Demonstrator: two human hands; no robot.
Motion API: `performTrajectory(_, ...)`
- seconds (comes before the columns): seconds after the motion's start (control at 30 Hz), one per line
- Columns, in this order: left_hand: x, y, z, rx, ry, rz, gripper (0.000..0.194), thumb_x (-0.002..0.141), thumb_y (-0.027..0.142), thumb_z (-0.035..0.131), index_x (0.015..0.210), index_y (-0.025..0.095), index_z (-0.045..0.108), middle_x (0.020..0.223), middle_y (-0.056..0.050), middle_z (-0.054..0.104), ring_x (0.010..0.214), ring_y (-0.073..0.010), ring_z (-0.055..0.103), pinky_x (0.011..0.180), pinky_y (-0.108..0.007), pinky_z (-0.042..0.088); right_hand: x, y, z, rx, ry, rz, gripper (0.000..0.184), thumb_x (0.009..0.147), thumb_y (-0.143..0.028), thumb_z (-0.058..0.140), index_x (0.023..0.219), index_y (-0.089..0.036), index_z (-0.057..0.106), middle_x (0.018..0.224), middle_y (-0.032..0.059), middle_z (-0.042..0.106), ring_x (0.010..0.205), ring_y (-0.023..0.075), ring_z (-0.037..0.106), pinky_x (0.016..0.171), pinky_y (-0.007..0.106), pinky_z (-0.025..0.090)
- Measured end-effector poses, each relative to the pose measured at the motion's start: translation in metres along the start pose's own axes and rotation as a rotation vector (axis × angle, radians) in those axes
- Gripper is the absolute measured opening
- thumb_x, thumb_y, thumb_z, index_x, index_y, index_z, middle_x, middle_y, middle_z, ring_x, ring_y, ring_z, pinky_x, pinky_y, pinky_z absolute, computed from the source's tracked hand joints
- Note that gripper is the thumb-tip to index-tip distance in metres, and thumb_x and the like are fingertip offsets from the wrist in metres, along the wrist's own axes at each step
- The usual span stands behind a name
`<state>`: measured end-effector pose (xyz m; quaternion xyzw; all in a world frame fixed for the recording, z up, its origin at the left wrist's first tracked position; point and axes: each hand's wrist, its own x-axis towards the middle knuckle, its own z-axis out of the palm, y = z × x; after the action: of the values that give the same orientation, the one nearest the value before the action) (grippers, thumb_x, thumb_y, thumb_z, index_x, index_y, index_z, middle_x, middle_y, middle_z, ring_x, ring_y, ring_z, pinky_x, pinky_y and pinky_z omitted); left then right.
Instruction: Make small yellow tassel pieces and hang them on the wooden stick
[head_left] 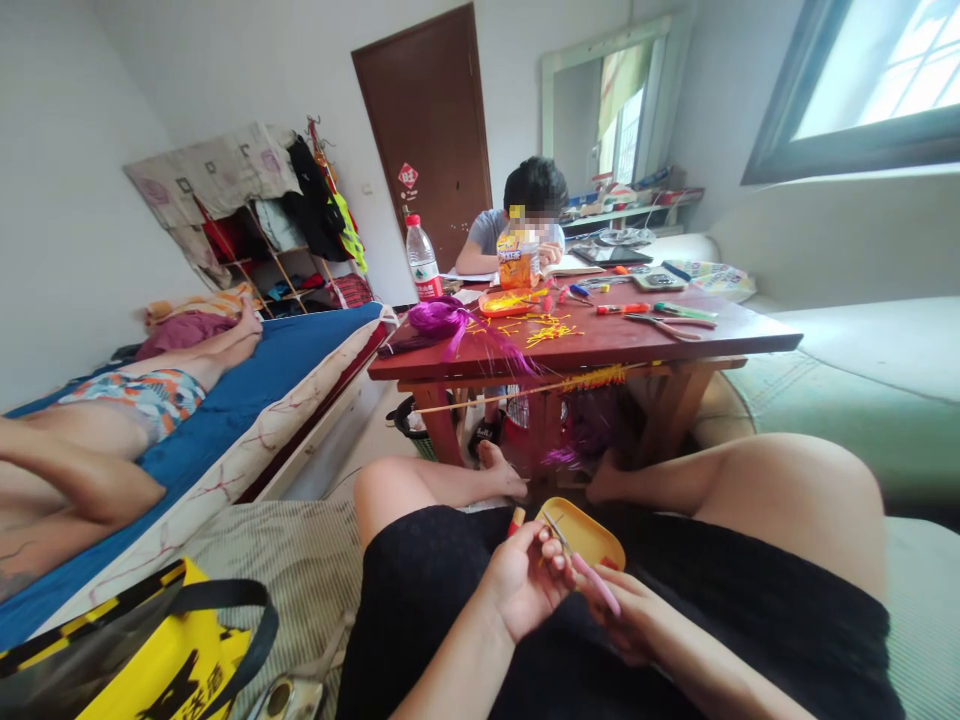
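Yellow tray (594,528) on lap (435,600), red bits (609,564) inside. Right hand (630,615) closed on pink scissors (598,586) at its left rim; left hand (525,578) half-curled, can't tell its hold. Desk (739,328): orange tray (501,313) holds yellow stems (517,299); purple ribbon (439,317), left edge.

I have both forearms (474,640) angled inward from the lower edge, bringing my hands close together. My left hand (519,585) is turned partly palm-up, fingers curled toward the thumb; I can't make out how tightly they meet. My right hand (621,612) is closed in a grip, its wrist (664,635) lower and to the right.
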<state>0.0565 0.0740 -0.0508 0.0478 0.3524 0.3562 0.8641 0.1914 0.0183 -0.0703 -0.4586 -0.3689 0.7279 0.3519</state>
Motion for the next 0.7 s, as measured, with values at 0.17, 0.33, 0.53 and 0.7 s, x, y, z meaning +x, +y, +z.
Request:
performTrajectory(0.17, 0.0076, -0.0014, 0.004, 0.02, 0.01, -0.026, 0.036, 0.09, 0.02, 0.033, 0.055, 0.015, 0.042, 0.042, 0.005, 0.041, 0.039, -0.0075, 0.044, 0.05, -0.02, 0.038, 0.0011, 0.0013, -0.0039, 0.027, 0.014, 0.006, 0.039, 0.072, -0.056, 0.055, 0.069, -0.019, 0.043, 0.057, -0.008, 0.033, 0.044, 0.0043, 0.022, 0.042, 0.019, 0.012)
performTrajectory(0.33, 0.005, -0.0012, 0.0061, 0.03, 0.022, -0.028, 0.037, 0.09, 0.021, 0.032, 0.055, 0.016, 0.041, 0.042, 0.005, 0.04, 0.038, -0.0073, 0.043, 0.049, -0.019, 0.037, 0.0004, 0.0032, -0.0043, 0.045, 0.021, 0.014, 0.04, 0.072, -0.056, 0.055, 0.069, -0.018, 0.043, 0.059, -0.0078, 0.034, 0.044, 0.0036, 0.023, 0.042, 0.018, 0.012)
performTrajectory(0.53, 0.0062, -0.001, 0.0077, 0.031, 0.029, -0.037, 0.036, 0.09, 0.019, 0.032, 0.055, 0.016, 0.04, 0.041, 0.006, 0.039, 0.037, -0.007, 0.042, 0.049, -0.019, 0.036, -0.0005, 0.0022, -0.0043, 0.054, 0.021, 0.015, 0.037, 0.074, -0.053, 0.054, 0.069, -0.018, 0.043, 0.058, -0.0079, 0.034, 0.044, 0.0036, 0.022, 0.042, 0.018, 0.012)
performTrajectory(0.7, 0.0069, -0.0015, 0.0072, 0.024, 0.038, -0.037, 0.037, 0.09, 0.021, 0.032, 0.054, 0.016, 0.04, 0.04, 0.005, 0.039, 0.037, -0.007, 0.042, 0.048, -0.019, 0.036, 0.0011, 0.0031, -0.005, 0.056, 0.033, 0.016, 0.037, 0.074, -0.053, 0.054, 0.069, -0.018, 0.043, 0.058, -0.008, 0.034, 0.044, 0.0038, 0.021, 0.041, 0.018, 0.013)
